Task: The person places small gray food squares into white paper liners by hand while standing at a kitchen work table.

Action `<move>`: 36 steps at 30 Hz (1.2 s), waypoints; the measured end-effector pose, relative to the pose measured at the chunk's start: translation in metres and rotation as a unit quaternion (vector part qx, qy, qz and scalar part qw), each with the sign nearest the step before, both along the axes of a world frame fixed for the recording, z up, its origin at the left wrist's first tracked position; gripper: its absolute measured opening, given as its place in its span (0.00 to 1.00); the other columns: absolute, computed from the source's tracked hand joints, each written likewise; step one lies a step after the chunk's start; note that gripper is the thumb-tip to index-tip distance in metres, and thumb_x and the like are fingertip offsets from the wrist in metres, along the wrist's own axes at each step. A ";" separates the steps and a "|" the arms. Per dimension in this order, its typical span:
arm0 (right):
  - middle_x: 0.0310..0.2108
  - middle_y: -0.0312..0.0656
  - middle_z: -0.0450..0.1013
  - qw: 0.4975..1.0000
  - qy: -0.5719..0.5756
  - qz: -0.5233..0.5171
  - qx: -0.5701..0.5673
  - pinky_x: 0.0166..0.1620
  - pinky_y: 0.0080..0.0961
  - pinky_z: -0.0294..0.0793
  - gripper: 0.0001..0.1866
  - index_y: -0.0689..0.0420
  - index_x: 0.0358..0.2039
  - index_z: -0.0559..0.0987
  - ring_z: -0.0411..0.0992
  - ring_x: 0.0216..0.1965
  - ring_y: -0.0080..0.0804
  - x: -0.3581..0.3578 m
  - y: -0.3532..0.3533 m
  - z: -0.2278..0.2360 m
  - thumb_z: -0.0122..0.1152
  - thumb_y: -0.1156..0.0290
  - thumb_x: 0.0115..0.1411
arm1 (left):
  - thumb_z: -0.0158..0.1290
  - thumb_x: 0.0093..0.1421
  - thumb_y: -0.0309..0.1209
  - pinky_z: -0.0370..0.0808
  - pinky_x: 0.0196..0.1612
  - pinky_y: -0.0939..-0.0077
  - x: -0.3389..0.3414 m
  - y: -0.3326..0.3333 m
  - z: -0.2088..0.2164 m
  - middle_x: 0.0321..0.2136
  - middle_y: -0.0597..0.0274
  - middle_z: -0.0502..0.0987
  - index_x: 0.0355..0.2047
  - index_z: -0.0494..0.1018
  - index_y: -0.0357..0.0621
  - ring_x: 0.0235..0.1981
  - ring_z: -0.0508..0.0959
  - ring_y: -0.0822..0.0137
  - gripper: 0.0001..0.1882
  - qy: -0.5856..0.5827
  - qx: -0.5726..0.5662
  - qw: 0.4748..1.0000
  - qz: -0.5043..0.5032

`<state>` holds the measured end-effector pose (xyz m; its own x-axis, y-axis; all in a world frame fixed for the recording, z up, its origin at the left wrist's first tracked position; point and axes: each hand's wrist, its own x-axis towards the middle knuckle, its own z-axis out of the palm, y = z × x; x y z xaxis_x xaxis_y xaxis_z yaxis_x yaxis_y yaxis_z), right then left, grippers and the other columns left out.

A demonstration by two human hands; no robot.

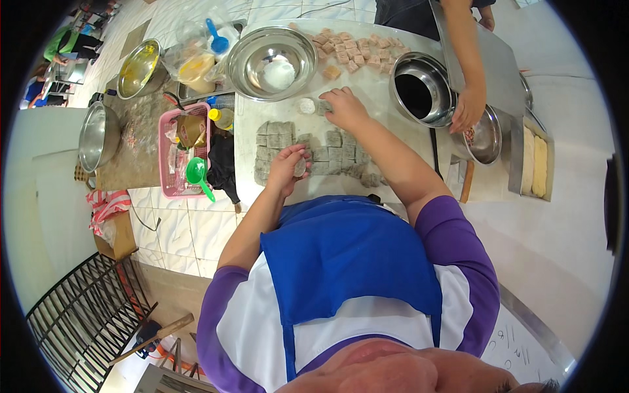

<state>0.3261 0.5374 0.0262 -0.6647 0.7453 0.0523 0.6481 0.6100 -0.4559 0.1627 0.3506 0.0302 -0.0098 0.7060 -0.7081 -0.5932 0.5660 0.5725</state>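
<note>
A round greyish piece [299, 168] is grasped by the left hand [287, 169] over the table [262, 112], near grey-green dough-like squares [321, 154]. A grey-green lump [324, 107] is pinched by the right hand [347, 108], beside a white disc [307, 105], below a steel bowl [239, 72].

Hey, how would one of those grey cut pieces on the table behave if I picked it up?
The grey pieces probably feel soft and dent easily, since they look doughy. They seem unlikely to roll, being mostly blocky and flat-sided. Neighbours may cling, as many sit edge to edge.
</note>
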 end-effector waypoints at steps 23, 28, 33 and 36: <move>0.41 0.45 0.71 0.997 0.061 -0.016 -0.049 0.49 0.37 0.71 0.25 0.49 0.47 0.76 0.69 0.47 0.45 0.008 0.007 0.024 0.63 0.68 0.44 | 0.48 0.62 0.30 0.72 0.32 0.73 0.004 -0.004 0.006 0.36 0.67 0.74 0.46 0.69 0.49 0.31 0.75 0.73 0.12 0.009 -0.006 1.000 0.005; 0.39 0.42 0.71 0.989 0.101 -0.034 -0.107 0.46 0.32 0.71 0.25 0.51 0.47 0.75 0.71 0.43 0.38 0.010 -0.009 0.032 0.65 0.68 0.46 | 0.48 0.63 0.32 0.71 0.32 0.72 0.003 0.005 0.008 0.35 0.67 0.74 0.48 0.68 0.49 0.30 0.74 0.74 0.13 0.019 0.005 1.000 0.004; 0.38 0.41 0.70 0.979 0.162 0.020 -0.120 0.46 0.30 0.71 0.24 0.52 0.48 0.75 0.71 0.42 0.35 0.009 -0.031 0.052 0.64 0.70 0.47 | 0.52 0.63 0.43 0.72 0.29 0.74 0.003 0.039 0.012 0.38 0.66 0.74 0.50 0.68 0.52 0.30 0.75 0.72 0.17 -0.006 0.046 0.999 0.001; 0.43 0.42 0.71 0.976 0.156 0.043 -0.149 0.46 0.32 0.73 0.24 0.50 0.49 0.75 0.72 0.45 0.39 0.008 -0.043 0.066 0.63 0.67 0.48 | 0.52 0.63 0.46 0.73 0.28 0.75 0.001 0.050 0.017 0.39 0.67 0.75 0.50 0.68 0.56 0.30 0.76 0.72 0.18 -0.054 0.047 0.997 -0.022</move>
<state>0.3343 0.4940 0.0920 -0.7125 0.6997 0.0514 0.4018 0.4669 -0.7877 0.1635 0.4003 0.0475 0.0955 0.7677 -0.6337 -0.6295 0.5397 0.5590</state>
